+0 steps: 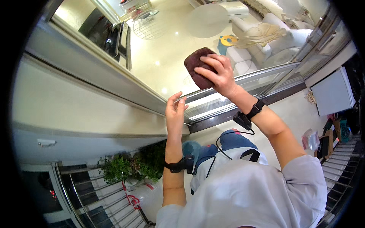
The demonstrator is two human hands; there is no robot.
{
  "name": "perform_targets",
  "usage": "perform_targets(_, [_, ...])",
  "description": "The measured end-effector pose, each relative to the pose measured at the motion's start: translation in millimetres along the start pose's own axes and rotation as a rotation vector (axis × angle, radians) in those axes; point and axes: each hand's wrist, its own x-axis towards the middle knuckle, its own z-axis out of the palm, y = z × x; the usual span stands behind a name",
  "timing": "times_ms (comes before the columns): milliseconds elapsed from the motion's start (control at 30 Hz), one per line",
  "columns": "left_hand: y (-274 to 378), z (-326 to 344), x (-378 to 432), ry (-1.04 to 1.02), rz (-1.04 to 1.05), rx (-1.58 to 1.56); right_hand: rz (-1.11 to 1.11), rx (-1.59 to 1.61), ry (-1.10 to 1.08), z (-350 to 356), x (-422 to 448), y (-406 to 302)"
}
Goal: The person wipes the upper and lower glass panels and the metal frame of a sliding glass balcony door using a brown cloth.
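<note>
My right hand [221, 74] holds a dark maroon cloth [198, 67], folded into a wad, flat under its spread fingers. The cloth appears to lie against the glass pane of a sliding door, whose metal rail [268, 73] runs just below. Lower and to the left, my left hand [175, 109] is raised beside the door's side frame [148, 97], thumb and fingers apart, with nothing in it. Whether its fingertips touch the frame, I cannot tell. Each wrist wears a black strap with a small device and a cable.
Through the glass show a round table [209, 21], a pale sofa [296, 38] and a yellow-and-blue stool [228, 40]. On my side are a blue bucket [191, 149], a leafy plant [119, 168], metal railings [94, 193] and a white cabinet-like box [330, 91].
</note>
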Motion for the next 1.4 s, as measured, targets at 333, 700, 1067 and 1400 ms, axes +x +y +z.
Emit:
perform_targets(333, [-4,-38,-23,0.117,0.004,-0.027,-0.082,0.194,-0.168,52,-8,-53])
perform_targets(700, [-21,-65,-35,0.112,-0.105,0.08,-0.365,0.183,-0.292,108,-1,-85])
perform_targets(1067, [-1,19,-14,-0.054,0.088,0.178,0.033,-0.131,0.023,-26,-15,29])
perform_targets(1400, [41,136,12,-0.128,0.639,0.583,0.33,-0.352,0.228,-115,-32,120])
